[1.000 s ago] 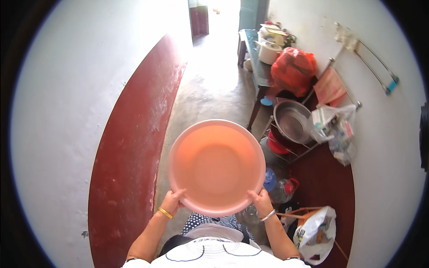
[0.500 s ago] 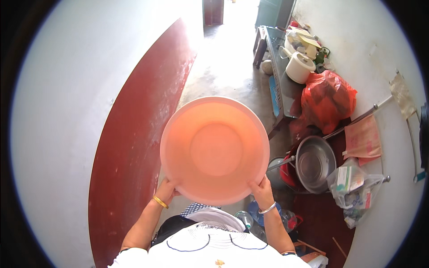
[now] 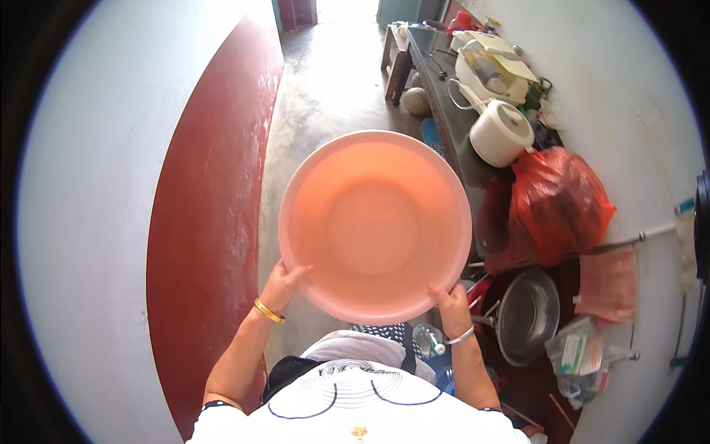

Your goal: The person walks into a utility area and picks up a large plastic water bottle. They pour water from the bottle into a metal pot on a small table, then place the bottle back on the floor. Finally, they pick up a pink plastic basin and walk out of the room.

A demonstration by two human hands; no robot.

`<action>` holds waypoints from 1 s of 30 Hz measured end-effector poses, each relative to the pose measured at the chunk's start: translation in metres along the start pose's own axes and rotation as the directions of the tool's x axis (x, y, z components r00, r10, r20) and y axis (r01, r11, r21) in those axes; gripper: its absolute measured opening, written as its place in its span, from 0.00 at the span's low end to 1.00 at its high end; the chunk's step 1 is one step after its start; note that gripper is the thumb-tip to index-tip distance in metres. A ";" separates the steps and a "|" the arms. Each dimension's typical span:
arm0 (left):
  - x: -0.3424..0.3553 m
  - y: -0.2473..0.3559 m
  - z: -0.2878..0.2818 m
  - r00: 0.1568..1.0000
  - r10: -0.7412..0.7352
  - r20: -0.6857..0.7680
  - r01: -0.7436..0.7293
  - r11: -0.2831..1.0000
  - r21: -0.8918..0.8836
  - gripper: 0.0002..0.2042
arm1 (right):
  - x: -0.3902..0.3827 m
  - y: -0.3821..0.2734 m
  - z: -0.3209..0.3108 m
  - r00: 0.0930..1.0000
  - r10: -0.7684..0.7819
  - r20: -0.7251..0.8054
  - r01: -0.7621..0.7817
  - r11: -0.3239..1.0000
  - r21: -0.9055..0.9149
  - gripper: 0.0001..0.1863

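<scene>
A large round pink basin is held out in front of my body, its inside turned up toward me and nothing lying in it. My left hand grips the near left rim, thumb over the edge and fingers hidden beneath. At the near right rim, my right hand holds it the same way. A gold-coloured bangle circles my left wrist and a silver one my right.
Along the right wall stands a dark table with a white pot and a red plastic bag. Nearer hang a metal basin, a pink cloth and a clear bag. The red-and-white wall runs along the left; a bright doorway lies ahead.
I have moved forward along the passage with the basin; the table and red bag appear nearer. Both hands keep their hold on the rim.
</scene>
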State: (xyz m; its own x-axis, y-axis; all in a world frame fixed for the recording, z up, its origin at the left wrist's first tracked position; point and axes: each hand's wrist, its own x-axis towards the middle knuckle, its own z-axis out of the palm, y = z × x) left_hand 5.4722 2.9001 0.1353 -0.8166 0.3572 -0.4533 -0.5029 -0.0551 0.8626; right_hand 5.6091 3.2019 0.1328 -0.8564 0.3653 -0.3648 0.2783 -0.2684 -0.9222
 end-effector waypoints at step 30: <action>0.767 0.494 -0.188 0.991 0.128 0.041 -0.133 0.981 0.141 0.22 | 0.836 -0.255 0.343 0.994 0.094 0.050 -0.103 0.967 0.234 0.14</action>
State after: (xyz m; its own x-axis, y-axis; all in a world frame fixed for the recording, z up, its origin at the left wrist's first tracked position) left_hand 4.5437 2.9714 0.1717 -0.8620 0.3852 -0.3295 -0.3453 0.0298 0.9380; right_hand 4.6727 3.2697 0.1070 -0.8471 0.2931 -0.4432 0.2561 -0.5056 -0.8239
